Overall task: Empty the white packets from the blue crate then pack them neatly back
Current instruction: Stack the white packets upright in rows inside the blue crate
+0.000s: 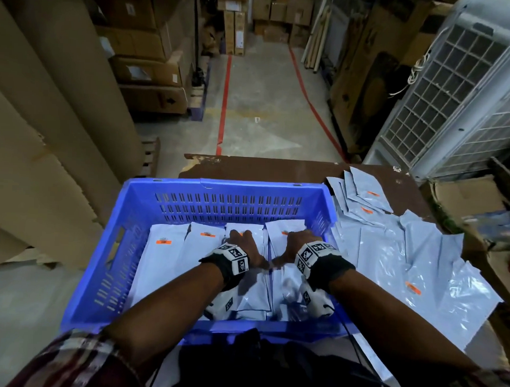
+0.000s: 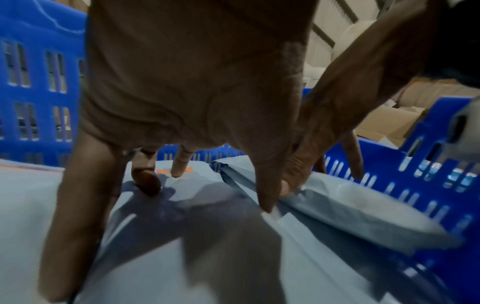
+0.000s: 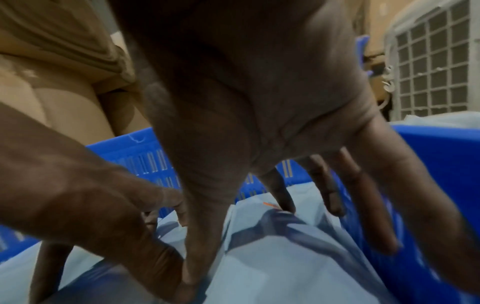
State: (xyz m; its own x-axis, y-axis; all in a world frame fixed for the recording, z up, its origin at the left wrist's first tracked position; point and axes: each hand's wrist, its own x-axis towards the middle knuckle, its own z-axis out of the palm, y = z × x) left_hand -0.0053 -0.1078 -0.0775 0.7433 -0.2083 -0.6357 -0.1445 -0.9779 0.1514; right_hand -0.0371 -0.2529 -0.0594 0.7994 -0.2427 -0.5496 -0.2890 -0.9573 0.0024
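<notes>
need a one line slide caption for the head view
Both hands, left hand and right hand, press white packets flat in the blue crate; more packets wait on the table.

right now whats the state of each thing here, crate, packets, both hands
blue crate: upright on the table, partly filled
packets in crate: lying flat in side-by-side rows
packets on table: loose, overlapping heap right of the crate
left hand: fingers spread, pressing on packets
right hand: fingers spread, pressing on packets

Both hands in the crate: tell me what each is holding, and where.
Nothing is gripped. The left hand and right hand press spread fingers flat on the tops of packets lying in the blue crate.
</notes>
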